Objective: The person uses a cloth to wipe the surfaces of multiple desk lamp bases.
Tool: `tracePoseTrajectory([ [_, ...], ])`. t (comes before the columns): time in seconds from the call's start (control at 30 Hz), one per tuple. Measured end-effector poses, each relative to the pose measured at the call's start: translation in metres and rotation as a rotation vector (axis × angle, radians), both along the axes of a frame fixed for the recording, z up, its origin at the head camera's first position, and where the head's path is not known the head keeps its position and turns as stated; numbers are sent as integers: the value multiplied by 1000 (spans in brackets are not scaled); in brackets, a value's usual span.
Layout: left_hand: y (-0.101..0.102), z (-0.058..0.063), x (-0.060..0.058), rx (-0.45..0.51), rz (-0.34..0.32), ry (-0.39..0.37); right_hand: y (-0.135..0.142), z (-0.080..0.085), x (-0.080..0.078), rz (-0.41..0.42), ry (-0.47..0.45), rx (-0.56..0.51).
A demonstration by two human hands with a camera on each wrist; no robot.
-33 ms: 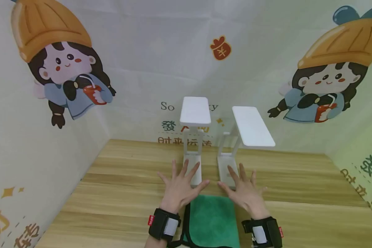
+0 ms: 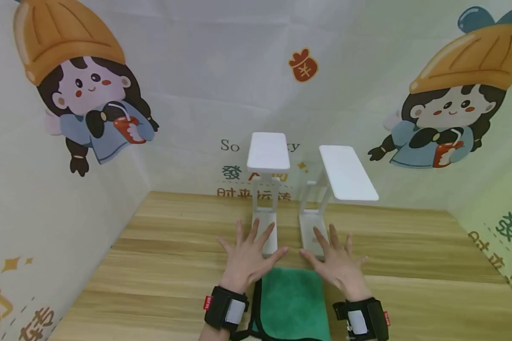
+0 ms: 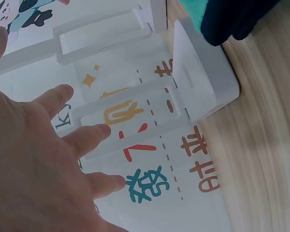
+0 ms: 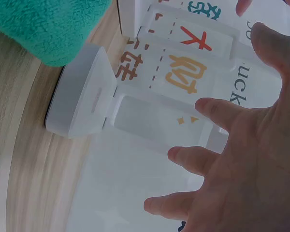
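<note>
Two white folding stands, likely for phones, stand upright side by side on the table. The left stand (image 2: pixel 268 151) faces forward with a level top plate, while the right stand (image 2: pixel 349 173) has its plate turned aslant. My left hand (image 2: pixel 248 258), fingers spread, overlaps the left stand's base in the head view. Likewise my right hand (image 2: pixel 337 265) spreads over the near end of the right stand's base. Neither hand holds anything. Between the wrists lies a green cloth (image 2: pixel 294 303) with a black edge; its fluffy surface (image 4: pixel 53 26) shows in the right wrist view.
The stands rest on a wood-grain table (image 2: pixel 162 265). Behind them rises a pale backdrop (image 2: pixel 222 61) printed with cartoon figures and lettering, which also closes in both sides. A black band (image 2: pixel 226 308) wraps the left wrist, another band (image 2: pixel 362 318) the right.
</note>
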State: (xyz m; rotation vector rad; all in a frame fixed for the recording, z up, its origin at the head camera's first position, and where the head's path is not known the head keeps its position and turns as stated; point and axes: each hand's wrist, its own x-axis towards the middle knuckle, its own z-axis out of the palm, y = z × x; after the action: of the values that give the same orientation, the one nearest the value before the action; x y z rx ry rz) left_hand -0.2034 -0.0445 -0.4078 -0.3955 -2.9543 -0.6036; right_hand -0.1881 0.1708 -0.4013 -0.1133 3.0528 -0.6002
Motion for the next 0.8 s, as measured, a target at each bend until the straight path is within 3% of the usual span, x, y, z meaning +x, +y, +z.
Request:
tracePoseTrajectory([
  [0.2, 1, -1, 0, 3, -7, -5, 0, 0, 2, 39, 60, 31],
  [0.43, -1, -2, -1, 47, -21, 17, -19, 0, 16, 239, 135, -13],
  [0.6, -4, 0, -8, 80, -26, 37, -36, -4, 34, 385, 43, 63],
  [0.8, -6, 25, -36, 121, 21, 120, -53, -16, 44, 440, -85, 226],
])
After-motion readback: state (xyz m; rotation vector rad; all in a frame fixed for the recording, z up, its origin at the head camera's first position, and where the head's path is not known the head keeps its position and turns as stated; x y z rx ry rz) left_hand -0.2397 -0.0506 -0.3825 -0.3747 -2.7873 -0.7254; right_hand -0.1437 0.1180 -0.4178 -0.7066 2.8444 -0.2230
